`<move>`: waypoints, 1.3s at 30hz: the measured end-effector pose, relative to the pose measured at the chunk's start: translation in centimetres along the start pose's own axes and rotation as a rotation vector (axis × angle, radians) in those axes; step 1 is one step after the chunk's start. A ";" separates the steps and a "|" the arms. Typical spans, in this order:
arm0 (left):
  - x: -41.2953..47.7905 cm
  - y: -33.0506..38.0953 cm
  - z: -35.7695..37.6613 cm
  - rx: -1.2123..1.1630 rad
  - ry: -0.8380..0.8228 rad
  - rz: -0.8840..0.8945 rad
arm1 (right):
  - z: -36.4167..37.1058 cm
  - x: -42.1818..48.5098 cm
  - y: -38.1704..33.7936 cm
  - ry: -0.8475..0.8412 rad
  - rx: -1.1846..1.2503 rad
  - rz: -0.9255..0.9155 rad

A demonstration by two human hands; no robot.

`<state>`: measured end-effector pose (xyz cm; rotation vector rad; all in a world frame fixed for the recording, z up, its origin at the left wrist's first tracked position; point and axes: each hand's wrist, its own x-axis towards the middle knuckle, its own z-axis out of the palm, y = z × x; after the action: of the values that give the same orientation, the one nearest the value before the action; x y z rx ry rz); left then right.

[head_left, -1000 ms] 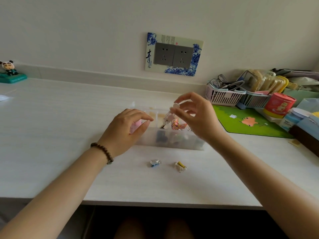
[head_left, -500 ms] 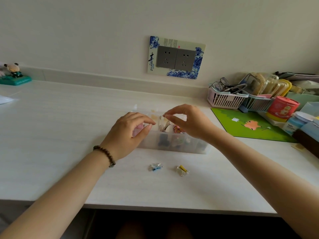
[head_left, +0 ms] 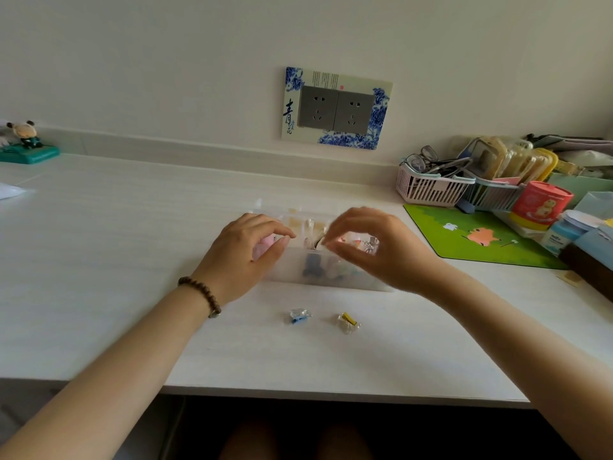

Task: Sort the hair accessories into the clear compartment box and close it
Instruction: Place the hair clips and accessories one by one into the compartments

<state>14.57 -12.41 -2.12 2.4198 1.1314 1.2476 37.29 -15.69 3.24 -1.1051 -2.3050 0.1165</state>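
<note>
A: Checked left hand [head_left: 242, 257]?
B: Yes. Gripped the left end of clear plastic compartment box [head_left: 331, 275], fingers curled over the rim, thumb against the front wall. Wore brown bead bracelet [head_left: 203, 295] at the wrist.
A: And right hand [head_left: 381, 254]?
B: Hovered over the middle of the box. Pinched thumb and forefinger tips almost together. Could not tell whether anything sat between them, too blurred.
A: Logged the box position?
B: Sat on white tabletop [head_left: 132, 260], roughly centre, between both hands. Stood open on top. Held small pieces in its compartments: something blue near the front wall, something pink behind the left fingers. Could not make out the rest.
A: Spotted anything loose?
B: Two. Noted blue-and-clear hair clip [head_left: 299, 316] and yellow-and-clear hair clip [head_left: 347, 322] on the tabletop in front of the box, near each other, not touching, untouched by either hand.
A: Tagged the background?
B: Quickly. Marked green cartoon mat [head_left: 464, 254] to the right, white slatted basket [head_left: 428, 190] and red round tub [head_left: 539, 207] behind it, blue-and-white socket plate [head_left: 336, 109] on the wall, figurine on a teal base [head_left: 25, 136] far left.
</note>
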 end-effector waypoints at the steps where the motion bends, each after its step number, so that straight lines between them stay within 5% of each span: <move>1: 0.0 0.1 0.0 0.001 -0.001 -0.002 | -0.2 -1.1 -0.5 -0.050 0.048 0.025; 5: 0.1 0.1 0.0 -0.007 -0.001 0.006 | 0.6 -4.8 -0.5 -0.308 0.055 0.135; 14: 0.1 0.0 -0.1 0.001 -0.005 0.007 | 1.9 -5.3 -0.3 -0.278 0.199 0.166; 21: 0.1 -0.1 0.0 0.005 0.012 0.001 | -0.3 0.2 -0.3 0.162 0.295 0.182; 24: 0.1 -0.2 0.0 -0.005 0.007 0.008 | -0.8 1.9 0.3 0.202 0.323 0.249; 30: 0.1 -0.3 0.2 -0.023 0.006 0.005 | 1.4 2.4 0.3 0.048 0.181 0.266; 34: 0.1 -0.4 0.1 -0.011 -0.006 -0.008 | 1.4 1.3 -1.2 0.091 0.420 0.265; 39: 0.1 0.0 0.0 0.006 0.005 0.005 | 3.0 -1.5 -2.2 -0.239 0.332 0.146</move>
<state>14.60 -12.34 -2.05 2.4268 1.1331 1.2539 34.95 -17.70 0.77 -1.1308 -2.2936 0.6957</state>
